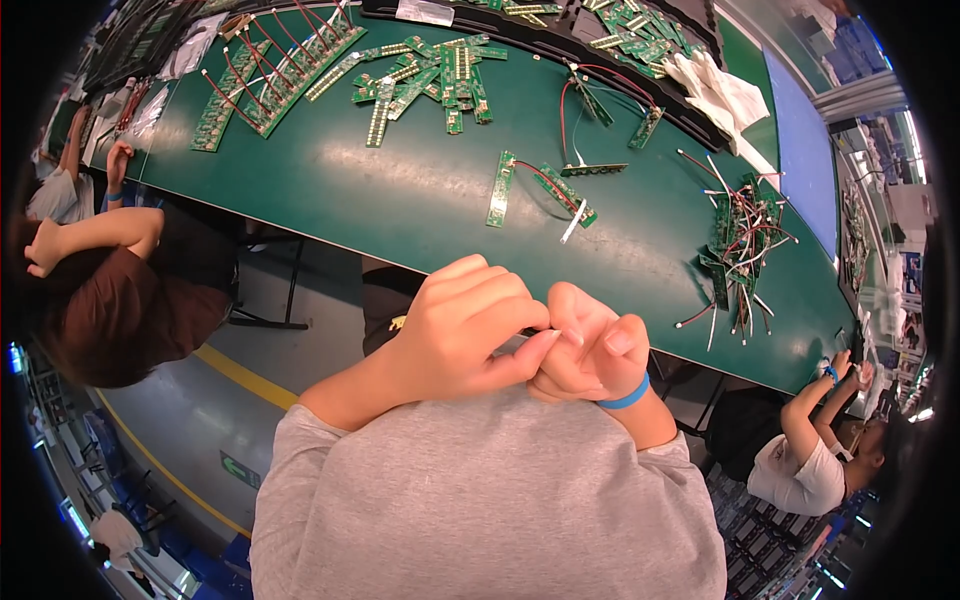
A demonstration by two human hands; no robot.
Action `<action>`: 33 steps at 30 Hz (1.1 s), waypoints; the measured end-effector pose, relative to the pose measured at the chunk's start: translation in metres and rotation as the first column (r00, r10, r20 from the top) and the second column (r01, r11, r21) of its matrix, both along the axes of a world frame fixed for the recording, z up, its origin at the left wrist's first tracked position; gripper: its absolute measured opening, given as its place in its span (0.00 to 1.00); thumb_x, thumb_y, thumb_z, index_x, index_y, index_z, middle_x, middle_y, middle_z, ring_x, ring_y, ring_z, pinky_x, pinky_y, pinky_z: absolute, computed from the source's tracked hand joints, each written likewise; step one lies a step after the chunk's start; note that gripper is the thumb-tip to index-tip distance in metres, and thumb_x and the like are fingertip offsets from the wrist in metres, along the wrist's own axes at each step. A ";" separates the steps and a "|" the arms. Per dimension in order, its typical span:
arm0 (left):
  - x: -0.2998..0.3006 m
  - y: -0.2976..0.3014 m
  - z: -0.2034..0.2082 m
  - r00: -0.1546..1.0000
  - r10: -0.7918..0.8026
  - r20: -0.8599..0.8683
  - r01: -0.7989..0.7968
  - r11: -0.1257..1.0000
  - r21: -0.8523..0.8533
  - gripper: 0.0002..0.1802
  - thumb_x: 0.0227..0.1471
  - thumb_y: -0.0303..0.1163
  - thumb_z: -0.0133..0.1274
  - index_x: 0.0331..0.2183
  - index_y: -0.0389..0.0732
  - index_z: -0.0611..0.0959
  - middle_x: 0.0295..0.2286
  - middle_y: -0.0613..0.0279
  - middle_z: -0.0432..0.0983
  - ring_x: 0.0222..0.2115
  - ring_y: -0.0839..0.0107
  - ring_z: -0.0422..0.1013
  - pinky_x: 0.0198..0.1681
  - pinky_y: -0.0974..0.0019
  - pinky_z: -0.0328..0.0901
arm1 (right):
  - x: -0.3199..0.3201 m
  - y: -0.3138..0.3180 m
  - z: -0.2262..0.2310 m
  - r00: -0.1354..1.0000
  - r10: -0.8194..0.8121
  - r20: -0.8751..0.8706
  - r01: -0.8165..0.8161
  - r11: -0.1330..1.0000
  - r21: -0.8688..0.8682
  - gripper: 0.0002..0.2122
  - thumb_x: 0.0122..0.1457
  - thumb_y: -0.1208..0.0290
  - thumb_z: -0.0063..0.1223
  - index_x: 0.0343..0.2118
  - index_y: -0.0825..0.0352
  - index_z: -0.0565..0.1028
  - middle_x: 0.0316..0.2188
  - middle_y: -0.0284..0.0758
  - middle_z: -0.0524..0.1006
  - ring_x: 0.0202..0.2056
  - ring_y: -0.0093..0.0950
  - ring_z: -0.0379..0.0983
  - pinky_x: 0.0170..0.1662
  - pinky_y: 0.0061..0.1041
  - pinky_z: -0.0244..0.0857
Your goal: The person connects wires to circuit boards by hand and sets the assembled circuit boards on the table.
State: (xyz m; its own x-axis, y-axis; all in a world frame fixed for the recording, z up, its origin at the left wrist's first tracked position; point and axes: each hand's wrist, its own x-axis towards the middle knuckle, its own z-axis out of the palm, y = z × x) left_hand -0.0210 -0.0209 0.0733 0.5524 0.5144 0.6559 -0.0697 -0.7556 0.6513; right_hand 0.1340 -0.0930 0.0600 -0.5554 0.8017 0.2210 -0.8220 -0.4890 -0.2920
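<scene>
My left hand (pixel 470 325) and my right hand (pixel 595 345) meet in front of my chest, near the table's front edge. The left thumb and forefinger are pinched together at the right hand's fingertips. A small dark bit shows between them, too small and covered to name. My right hand is closed too, its fingers curled in, with a blue band (pixel 628 392) around the wrist. Beyond the hands lie a narrow green circuit board (pixel 500 190) and a wired circuit board (pixel 566 192) with red and white leads.
Loose circuit boards (pixel 440 85) lie heaped at the back of the green table (pixel 380 190). Boards with upright red wires (pixel 285 85) stand at the left. A tangle of wired boards (pixel 745 235) is at the right. White gloves (pixel 715 92) rest on a black tray (pixel 690 120). Co-workers sit on both sides.
</scene>
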 end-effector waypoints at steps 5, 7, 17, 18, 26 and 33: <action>0.000 0.000 -0.002 1.000 0.010 0.005 -0.010 1.000 -0.008 0.07 0.32 0.24 0.57 0.19 0.40 0.74 0.14 0.66 0.64 0.13 0.71 0.58 0.17 0.69 0.50 | -0.001 -0.001 -0.001 0.999 -0.019 0.026 0.019 1.000 -0.002 0.11 0.52 0.64 0.40 0.34 0.63 0.57 0.12 0.30 0.61 0.12 0.18 0.51 0.19 0.18 0.47; -0.001 0.000 -0.001 1.000 0.018 0.000 -0.018 1.000 -0.016 0.07 0.32 0.23 0.56 0.19 0.40 0.74 0.14 0.67 0.64 0.12 0.71 0.59 0.17 0.69 0.50 | -0.001 -0.001 -0.001 0.999 -0.022 0.033 0.022 1.000 -0.004 0.11 0.52 0.64 0.40 0.34 0.63 0.57 0.12 0.30 0.61 0.12 0.18 0.51 0.19 0.18 0.47; -0.005 -0.001 0.004 0.993 0.091 -0.080 -0.090 0.996 0.019 0.09 0.28 0.24 0.56 0.20 0.42 0.73 0.15 0.67 0.65 0.14 0.72 0.61 0.18 0.69 0.50 | 0.000 -0.003 0.002 0.957 -0.133 0.259 0.130 0.991 0.029 0.13 0.50 0.64 0.41 0.36 0.64 0.58 0.12 0.30 0.62 0.13 0.17 0.51 0.19 0.17 0.47; -0.005 -0.001 0.005 0.991 0.101 -0.092 -0.099 0.995 0.026 0.09 0.28 0.24 0.56 0.20 0.42 0.73 0.15 0.67 0.65 0.14 0.72 0.60 0.18 0.69 0.50 | 0.000 -0.003 0.003 0.957 -0.133 0.259 0.129 0.991 0.029 0.13 0.50 0.64 0.41 0.36 0.64 0.58 0.12 0.30 0.62 0.13 0.17 0.51 0.19 0.17 0.47; -0.007 -0.002 0.005 0.981 0.124 -0.152 -0.114 0.991 0.071 0.10 0.27 0.23 0.55 0.20 0.42 0.73 0.14 0.67 0.64 0.14 0.71 0.60 0.18 0.69 0.50 | 0.003 -0.007 0.010 0.822 -0.176 0.542 0.191 0.981 0.029 0.13 0.48 0.70 0.43 0.36 0.65 0.59 0.13 0.30 0.62 0.14 0.16 0.51 0.19 0.15 0.45; -0.009 -0.002 0.005 0.972 0.116 -0.206 -0.096 0.990 0.108 0.10 0.27 0.22 0.55 0.16 0.42 0.70 0.14 0.67 0.61 0.15 0.71 0.58 0.19 0.69 0.50 | 0.004 -0.008 0.014 0.763 -0.145 0.630 0.192 0.981 -0.007 0.11 0.50 0.72 0.46 0.36 0.65 0.60 0.16 0.28 0.63 0.16 0.14 0.52 0.19 0.14 0.45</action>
